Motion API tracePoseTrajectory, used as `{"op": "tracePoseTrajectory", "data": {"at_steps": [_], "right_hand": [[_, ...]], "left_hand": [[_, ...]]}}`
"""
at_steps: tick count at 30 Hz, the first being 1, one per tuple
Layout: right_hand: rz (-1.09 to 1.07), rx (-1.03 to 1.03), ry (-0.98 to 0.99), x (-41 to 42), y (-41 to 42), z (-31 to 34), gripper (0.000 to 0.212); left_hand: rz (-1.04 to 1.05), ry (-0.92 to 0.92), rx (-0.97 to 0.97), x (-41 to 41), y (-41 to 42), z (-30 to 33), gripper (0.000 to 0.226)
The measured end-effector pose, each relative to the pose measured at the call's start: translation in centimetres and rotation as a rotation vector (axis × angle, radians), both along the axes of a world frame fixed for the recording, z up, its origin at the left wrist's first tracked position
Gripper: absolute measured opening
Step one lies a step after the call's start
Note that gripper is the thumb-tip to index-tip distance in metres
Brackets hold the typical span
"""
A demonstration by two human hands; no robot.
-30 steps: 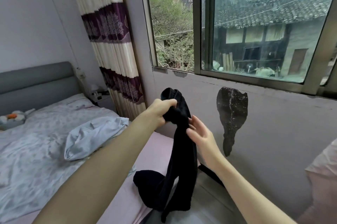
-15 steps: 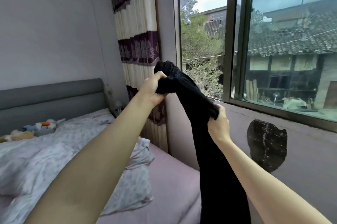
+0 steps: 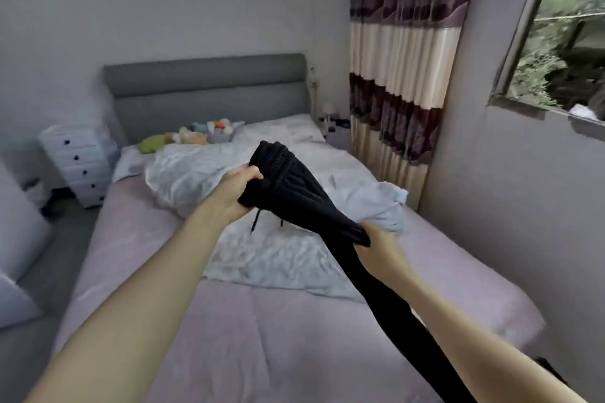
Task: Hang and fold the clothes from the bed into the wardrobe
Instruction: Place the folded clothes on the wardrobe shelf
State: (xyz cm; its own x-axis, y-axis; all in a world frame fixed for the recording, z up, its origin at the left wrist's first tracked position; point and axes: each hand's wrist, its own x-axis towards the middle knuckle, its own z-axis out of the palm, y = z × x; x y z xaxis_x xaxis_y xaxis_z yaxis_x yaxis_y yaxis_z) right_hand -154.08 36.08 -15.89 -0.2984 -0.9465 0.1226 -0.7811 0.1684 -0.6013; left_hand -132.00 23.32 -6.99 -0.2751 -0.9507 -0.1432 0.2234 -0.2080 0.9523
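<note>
**Black trousers stretched between both hands above the bed**

Black trousers (image 3: 294, 193) hang in the air over the bed (image 3: 262, 337), and I have them at two points. My left hand (image 3: 237, 191) has its fingers curled tight round the bunched waistband end, where a drawstring dangles; my right hand (image 3: 376, 248) is clamped lower down, and the rest trails past my forearm out of view. I judge this grip is meant to pull the cloth straight before folding it or carrying it to the wardrobe, which I cannot see from here.

The mattress wears a pale pink sheet, with a crumpled light duvet (image 3: 294, 238) lying across its middle. Soft toys (image 3: 196, 135) sit by the grey headboard (image 3: 209, 88). A white drawer unit (image 3: 78, 163) stands left of the bed; a striped curtain (image 3: 402, 52) and window (image 3: 563, 42) are on the right.
</note>
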Motion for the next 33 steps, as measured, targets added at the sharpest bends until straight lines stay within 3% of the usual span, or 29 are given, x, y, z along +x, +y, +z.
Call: {"op": "tracePoseTrajectory", "data": {"at_steps": [3,6,8,9,11,16,20,25,31,33], "right_hand": [[0.219,0.257,-0.145,5.9,-3.2,-6.5,0.009],[0.394,0.427,-0.246,10.0,-4.4,-12.0,0.03],[0.542,0.58,-0.315,12.3,-5.3,-14.8,0.026],[0.576,0.643,-0.356,13.0,-5.5,-15.8,0.022],[0.544,0.706,-0.425,14.2,-6.6,-18.6,0.036],[0.404,0.635,-0.352,16.3,-11.8,-23.6,0.043],[0.447,0.588,-0.146,18.5,-16.4,-28.5,0.051],[0.507,0.749,0.14,20.9,-20.7,-36.7,0.062],[0.371,0.679,0.281,20.9,-21.0,-42.7,0.053],[0.357,0.598,0.327,20.7,-20.5,-43.2,0.048]], "left_hand": [[0.053,-0.177,0.05,6.0,-2.2,-5.4,0.035],[0.009,-0.359,0.133,10.4,-2.8,-9.9,0.034],[-0.012,-0.448,0.182,13.2,-3.3,-12.7,0.04],[-0.02,-0.489,0.197,14.4,-3.4,-13.9,0.043],[-0.012,-0.562,0.229,17.1,-3.6,-16.4,0.05],[0.072,-0.725,0.255,22.8,-4.2,-23.9,0.058],[0.053,-0.841,0.252,26.7,-5.2,-30.0,0.063],[-0.007,-0.945,0.303,29.9,-6.1,-40.0,0.066],[-0.044,-0.863,0.558,30.8,-7.8,-48.3,0.058],[0.005,-0.985,0.528,30.2,-7.9,-49.8,0.064]]}}
